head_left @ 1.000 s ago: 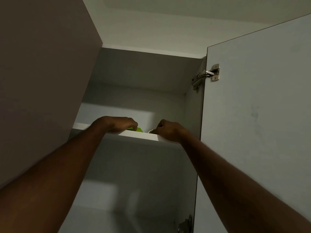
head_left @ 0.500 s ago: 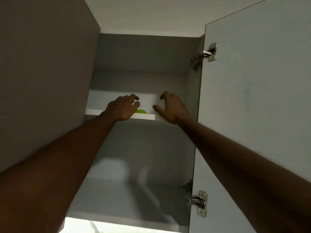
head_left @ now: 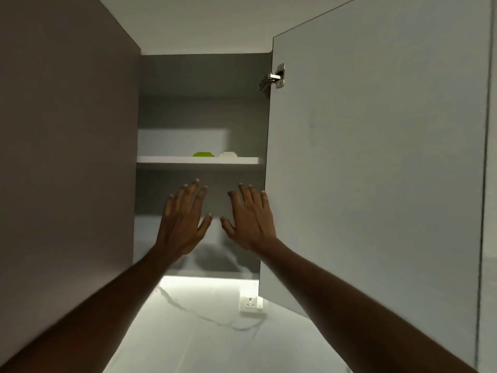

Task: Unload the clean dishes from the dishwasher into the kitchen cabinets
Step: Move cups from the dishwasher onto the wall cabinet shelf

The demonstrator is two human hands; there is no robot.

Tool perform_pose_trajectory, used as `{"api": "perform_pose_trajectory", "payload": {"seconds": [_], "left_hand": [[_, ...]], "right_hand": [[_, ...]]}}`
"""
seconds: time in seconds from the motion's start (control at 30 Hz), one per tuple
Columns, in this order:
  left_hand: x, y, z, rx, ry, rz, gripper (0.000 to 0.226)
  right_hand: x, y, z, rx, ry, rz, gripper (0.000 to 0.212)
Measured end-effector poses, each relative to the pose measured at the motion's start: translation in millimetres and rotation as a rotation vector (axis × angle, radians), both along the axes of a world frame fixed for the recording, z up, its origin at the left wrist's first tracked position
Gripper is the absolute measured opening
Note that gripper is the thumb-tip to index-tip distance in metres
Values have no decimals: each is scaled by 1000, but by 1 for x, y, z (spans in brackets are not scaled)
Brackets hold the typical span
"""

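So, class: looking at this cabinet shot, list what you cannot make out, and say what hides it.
- Green dish, head view: only its top shows; the shelf edge hides the rest.
- White dish: likewise, so its type is unclear.
- Dishwasher: outside the frame.
- Lower shelf: partly hidden by left hand and right hand.

No readable text, label, brand, number or sign anywhere on the cabinet (head_left: 376, 157) or wall socket (head_left: 251, 303).

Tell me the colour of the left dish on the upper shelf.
Bright lime green, seen in the head view.
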State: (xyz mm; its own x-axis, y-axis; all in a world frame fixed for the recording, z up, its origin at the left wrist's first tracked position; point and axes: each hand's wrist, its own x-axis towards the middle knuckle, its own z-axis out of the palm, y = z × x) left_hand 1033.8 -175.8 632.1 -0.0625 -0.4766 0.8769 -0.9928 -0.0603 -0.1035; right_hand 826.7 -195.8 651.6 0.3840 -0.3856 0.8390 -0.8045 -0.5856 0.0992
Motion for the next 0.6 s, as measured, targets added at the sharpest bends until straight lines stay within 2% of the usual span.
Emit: {"api": "perform_pose_trajectory", "payload": {"seconds": [0.17, 0.37, 0.6], "left_hand": [[-49, 64, -52, 79, -33, 32, 73], [-128, 141, -107, 158, 108, -26, 74], [-280, 205, -238, 356, 119, -90, 71]], "right_hand": [[-52, 44, -62, 128, 14, -30, 72], [-142, 113, -135, 177, 54, -23, 76], [-257, 192, -259, 287, 35, -3, 72]]}}
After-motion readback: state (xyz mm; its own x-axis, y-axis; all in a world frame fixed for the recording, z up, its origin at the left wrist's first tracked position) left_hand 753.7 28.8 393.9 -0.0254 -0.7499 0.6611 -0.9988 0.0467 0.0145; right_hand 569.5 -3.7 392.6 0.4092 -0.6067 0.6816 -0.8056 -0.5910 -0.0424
